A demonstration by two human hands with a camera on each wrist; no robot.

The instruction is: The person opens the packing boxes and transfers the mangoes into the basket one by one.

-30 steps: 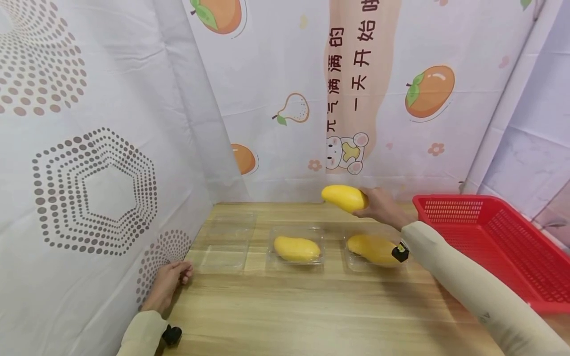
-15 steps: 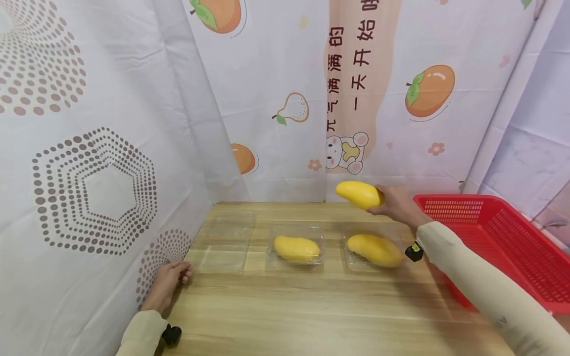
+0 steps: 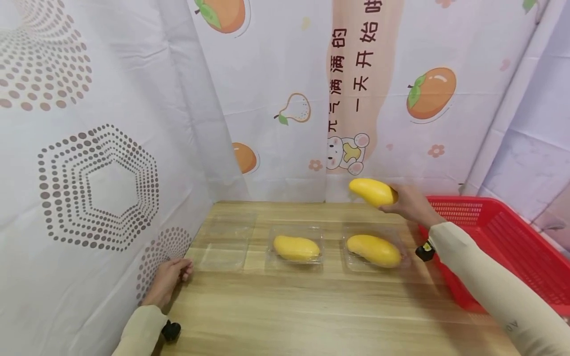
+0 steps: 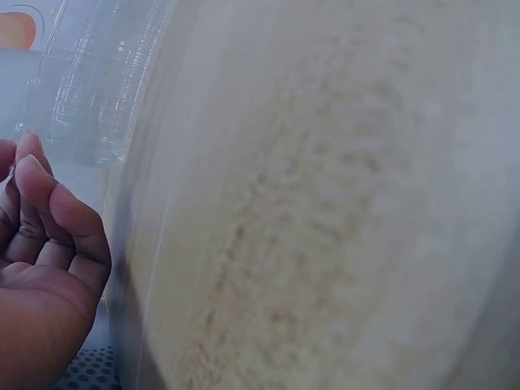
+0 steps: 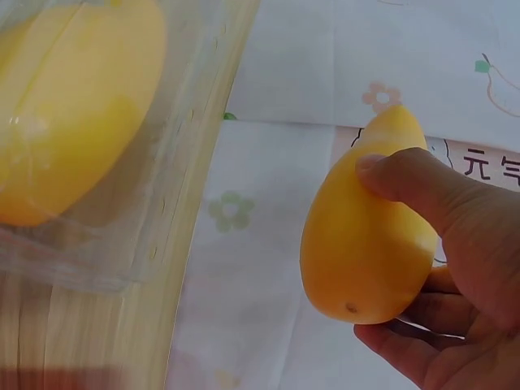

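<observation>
My right hand (image 3: 407, 201) grips a yellow mango (image 3: 373, 192) in the air, above and behind the right-hand clear plastic box. In the right wrist view the thumb lies over the top of the mango (image 5: 366, 236) and the fingers curl beneath. That right box (image 3: 354, 264) has a mango (image 3: 374, 250) lying in it. The middle clear box (image 3: 272, 262) also has a mango (image 3: 297, 248) inside. My left hand (image 3: 168, 279) rests at the table's left side, its fingers loosely curled and holding nothing. Close to it stands a clear box (image 3: 222, 254) with nothing inside.
A red plastic basket (image 3: 494, 247) stands at the right, partly behind my right forearm. Patterned curtains (image 3: 276, 148) enclose the wooden table (image 3: 285, 306) at the back and sides.
My right hand has carried the mango to the right and slightly upward, toward the basket side, uncovering the mango in the right box. My left hand stays put.
</observation>
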